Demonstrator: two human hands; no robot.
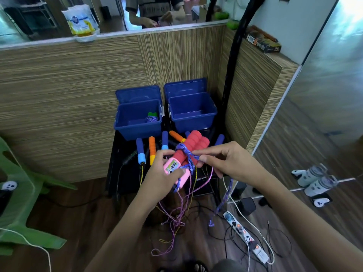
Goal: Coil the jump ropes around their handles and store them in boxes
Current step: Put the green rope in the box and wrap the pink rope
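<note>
My right hand (220, 160) pinches the blue rope (188, 156) taut; my left hand (167, 173) grips the red handles (194, 144) by the pink ends, above the black table's front edge (125, 185). Keep tension, stack turns tight — then the right blue box (193, 112).

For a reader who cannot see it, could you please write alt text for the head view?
A person's left hand grips two red foam handles while the right hand winds blue rope around them. Behind stand two open blue boxes, the left box holding a coiled rope.
</note>
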